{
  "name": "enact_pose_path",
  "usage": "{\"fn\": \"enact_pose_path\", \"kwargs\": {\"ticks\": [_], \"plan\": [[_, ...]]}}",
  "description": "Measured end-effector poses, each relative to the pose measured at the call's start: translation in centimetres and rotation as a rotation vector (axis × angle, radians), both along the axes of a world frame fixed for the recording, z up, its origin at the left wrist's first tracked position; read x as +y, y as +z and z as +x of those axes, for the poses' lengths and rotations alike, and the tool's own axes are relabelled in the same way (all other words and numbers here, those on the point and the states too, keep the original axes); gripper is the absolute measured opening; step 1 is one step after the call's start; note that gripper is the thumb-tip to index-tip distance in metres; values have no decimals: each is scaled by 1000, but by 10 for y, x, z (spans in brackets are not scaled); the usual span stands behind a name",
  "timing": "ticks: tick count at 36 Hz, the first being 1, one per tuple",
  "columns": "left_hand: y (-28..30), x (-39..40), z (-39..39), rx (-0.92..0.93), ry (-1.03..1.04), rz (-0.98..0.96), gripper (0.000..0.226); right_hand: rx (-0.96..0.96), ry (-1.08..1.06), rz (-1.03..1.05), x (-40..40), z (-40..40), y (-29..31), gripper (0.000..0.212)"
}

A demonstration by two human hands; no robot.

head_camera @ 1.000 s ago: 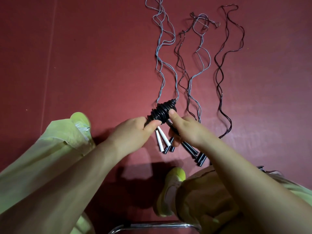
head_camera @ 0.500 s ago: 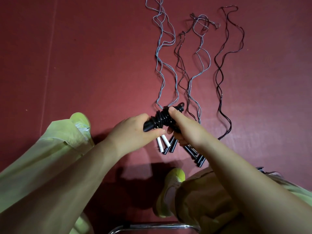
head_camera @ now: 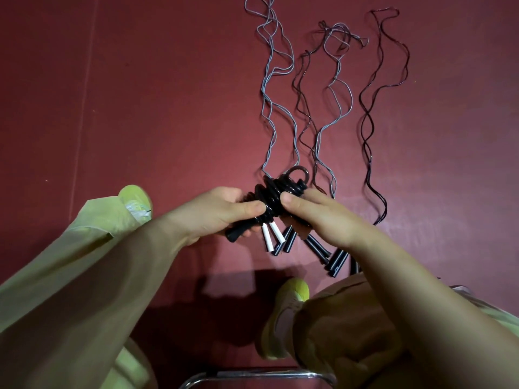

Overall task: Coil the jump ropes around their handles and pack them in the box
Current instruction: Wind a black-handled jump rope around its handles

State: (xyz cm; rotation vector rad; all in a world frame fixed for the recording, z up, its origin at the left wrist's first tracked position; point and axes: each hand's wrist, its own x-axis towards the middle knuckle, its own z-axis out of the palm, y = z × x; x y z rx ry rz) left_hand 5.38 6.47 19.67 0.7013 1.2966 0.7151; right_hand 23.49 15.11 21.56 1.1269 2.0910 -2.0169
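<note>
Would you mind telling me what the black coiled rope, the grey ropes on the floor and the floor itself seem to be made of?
Black coiled rope: probably glossy PVC or rubber; its thick turns catch highlights.
Grey ropes: possibly thin plastic-coated cable; they have a slight sheen and hold springy kinks, though no core is visible.
Floor: seemingly matte red vinyl or rubber sheet, with a faint seam and scuffs; uncertain.

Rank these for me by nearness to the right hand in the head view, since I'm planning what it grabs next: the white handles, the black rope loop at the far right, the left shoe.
From the right hand:
1. White handles, on the floor just left of it.
2. Left shoe, past the left hand.
3. Black rope loop, at the top right, farthest up the floor.
</note>
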Motion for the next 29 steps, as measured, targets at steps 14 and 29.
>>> {"fn": "enact_pose_path", "kwargs": {"ticks": [14, 29], "plan": [[-3, 3, 5, 369, 71, 52, 49, -279, -81, 220, -2, -8, -2, 86], [-3, 1, 12, 724, 5, 152, 51, -201, -160, 87, -11, -9, -7, 47]]}}
